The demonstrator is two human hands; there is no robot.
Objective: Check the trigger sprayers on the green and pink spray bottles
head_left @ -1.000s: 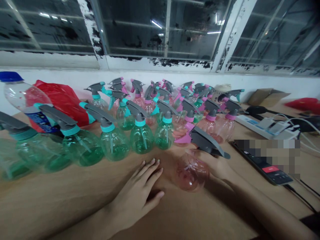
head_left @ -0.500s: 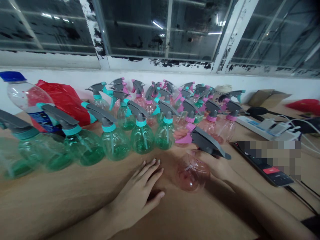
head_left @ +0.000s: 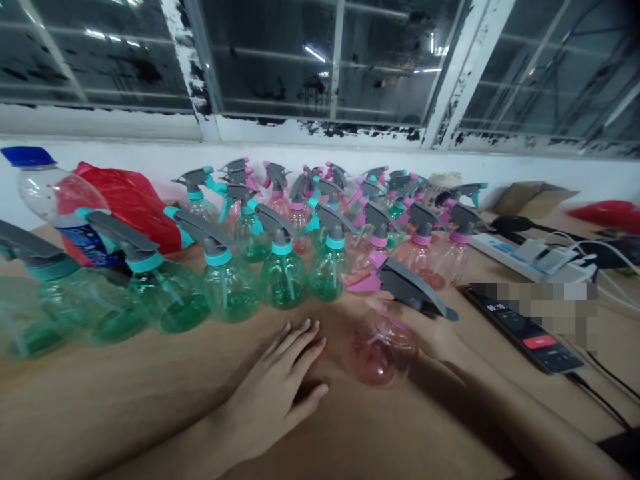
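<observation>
My left hand [head_left: 280, 387] lies flat on the wooden table [head_left: 125, 407], fingers stretched out, holding nothing. Just to its right stands a pink spray bottle [head_left: 383, 347] with a grey trigger head [head_left: 413, 290] and pink nozzle. My right hand [head_left: 430, 333] is wrapped round that bottle's neck under the trigger. Behind both hands stand several green spray bottles [head_left: 283, 277] with teal collars and several pink spray bottles [head_left: 420, 250] with pink collars, in rows reaching back to the wall.
A clear water bottle with a blue cap [head_left: 55, 200] and a red plastic bag [head_left: 127, 197] sit at the left. A phone [head_left: 525, 330], a white power strip [head_left: 530, 260] with cables and a cardboard piece [head_left: 533, 197] lie at the right.
The pink bottle in my right hand has tipped and dropped slightly. My left hand has stayed put.
</observation>
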